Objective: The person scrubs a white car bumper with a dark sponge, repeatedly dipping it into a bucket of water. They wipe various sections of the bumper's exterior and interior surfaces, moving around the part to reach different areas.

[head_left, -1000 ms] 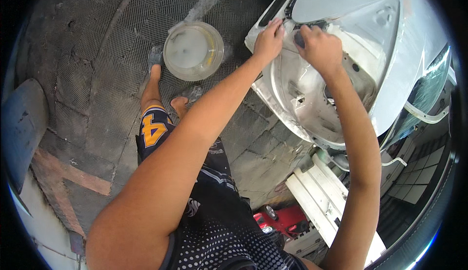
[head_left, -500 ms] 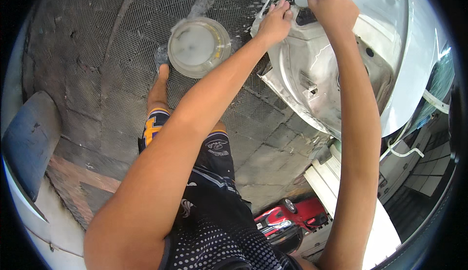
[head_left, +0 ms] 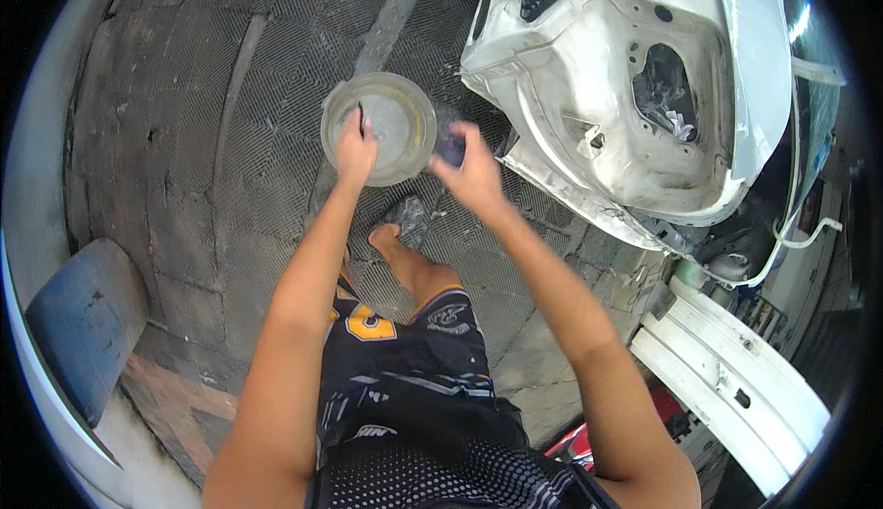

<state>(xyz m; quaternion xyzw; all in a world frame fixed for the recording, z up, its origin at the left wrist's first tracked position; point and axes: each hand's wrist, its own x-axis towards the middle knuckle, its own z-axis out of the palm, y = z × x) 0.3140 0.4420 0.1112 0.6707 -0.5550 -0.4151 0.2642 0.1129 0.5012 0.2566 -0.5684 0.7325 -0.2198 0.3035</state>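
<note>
Over the bucket (head_left: 417, 169), which holds cloudy whitish water, my left hand (head_left: 355, 152) is closed on a thin dark piece, seen edge-on above the fingers. My right hand (head_left: 474, 173) is just right of the bucket, smeared by motion. Its thumb and fingers curve round a dark blue-grey pad (head_left: 450, 148), whose exact kind the blur hides. To the right is a white car body (head_left: 552, 95), with a bare, scuffed inner panel and an oval opening. Neither hand touches it.
Dark patterned mats (head_left: 202, 77) cover the floor around my feet. A blue-grey curved panel (head_left: 87, 325) is at the left. A white ribbed panel (head_left: 727, 380) stands at the lower right, near a red vehicle (head_left: 575, 445). A bent white bar (head_left: 809, 242) sticks out beside the car body.
Both hands have left the car body and moved left and down to the bucket. The car body and bucket sit differently in view, and my legs have shifted.
</note>
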